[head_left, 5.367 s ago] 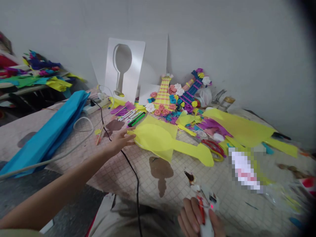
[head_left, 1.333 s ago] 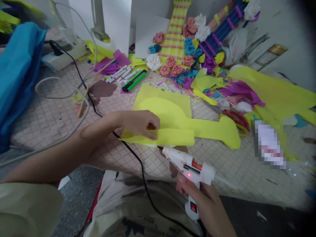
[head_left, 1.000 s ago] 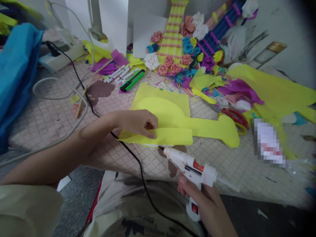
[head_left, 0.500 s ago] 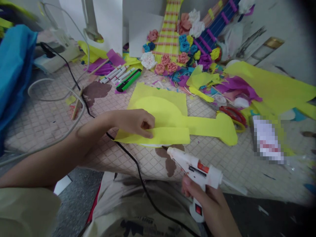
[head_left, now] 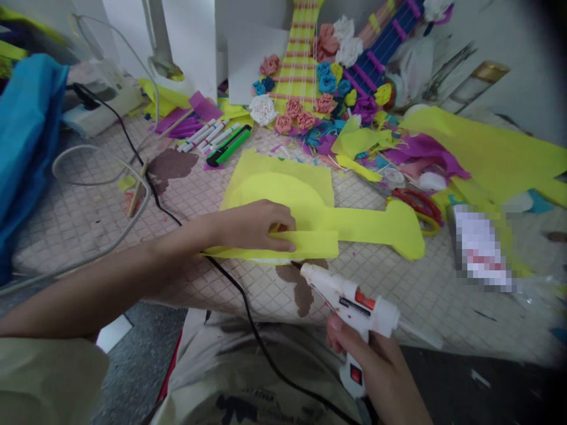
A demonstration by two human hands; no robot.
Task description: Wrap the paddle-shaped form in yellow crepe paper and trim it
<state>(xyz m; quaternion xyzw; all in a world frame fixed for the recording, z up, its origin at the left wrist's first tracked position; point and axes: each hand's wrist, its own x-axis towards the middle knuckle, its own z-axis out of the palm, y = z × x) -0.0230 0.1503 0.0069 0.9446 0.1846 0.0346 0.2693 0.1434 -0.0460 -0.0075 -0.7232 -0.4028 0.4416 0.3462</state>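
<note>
A guitar-shaped yellow cutout [head_left: 363, 225] lies flat, its neck pointing right, over a sheet of thin yellow paper [head_left: 310, 165]. The sheet's near edge is folded up over the cutout's body as a strip. My left hand [head_left: 261, 225] rests on that strip, fingers curled and thumb low against the fold. A thin white rim shows under the near edge. My right hand [head_left: 363, 348] is wrapped round the handle of a white hot glue gun [head_left: 341, 289]. Its dark nozzle points left, just below the folded edge, apart from my left fingers.
Behind lie a green utility knife [head_left: 229, 146], several white markers [head_left: 199, 136] and paper scraps [head_left: 363, 141]. Red-handled scissors [head_left: 419, 203] sit right of the cutout. Decorated paper guitars [head_left: 299, 65] stand at the back. A black cord [head_left: 230, 274] crosses the table edge.
My left hand has slid a little to the right along the folded strip. The glue gun and my right hand have hardly moved.
</note>
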